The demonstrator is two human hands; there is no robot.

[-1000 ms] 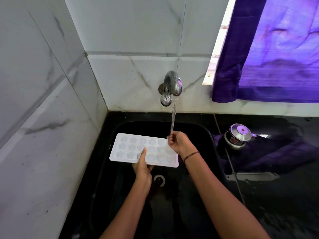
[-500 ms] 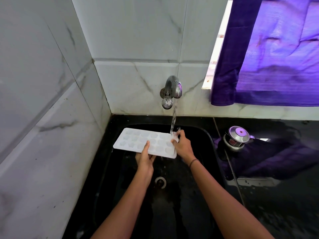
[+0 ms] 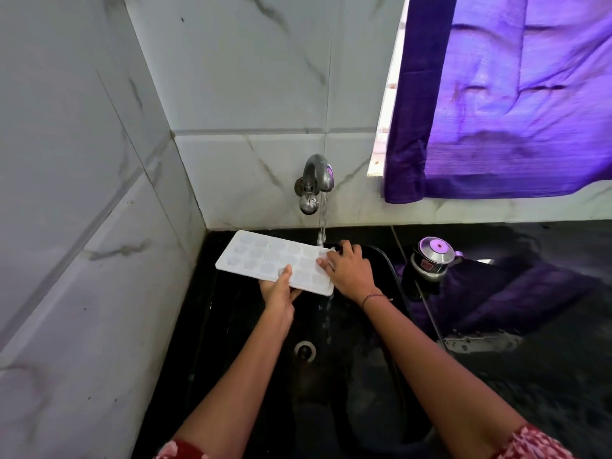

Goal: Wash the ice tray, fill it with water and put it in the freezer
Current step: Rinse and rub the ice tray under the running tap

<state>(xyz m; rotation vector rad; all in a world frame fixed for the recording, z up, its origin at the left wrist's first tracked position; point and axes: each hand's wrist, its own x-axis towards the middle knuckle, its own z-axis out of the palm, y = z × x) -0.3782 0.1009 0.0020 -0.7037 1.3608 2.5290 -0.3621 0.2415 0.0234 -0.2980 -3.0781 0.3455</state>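
White ice tray [image 3: 265, 260] held over the black sink [image 3: 381, 376], moulded cells up, right end under the water stream [image 3: 322, 226] from the wall tap [image 3: 313, 182]. Left hand [image 3: 277, 289] grip pinching the near edge, thumb on top. Right hand [image 3: 347, 268] grip pressed onto the right end. Water running off the near right corner toward the drain [image 3: 304, 349]. Steel pot [image 3: 432, 258] on wet black counter [image 3: 530, 376]; label unreadable. Marble tiles [image 3: 82, 193], purple curtain [image 3: 513, 111].
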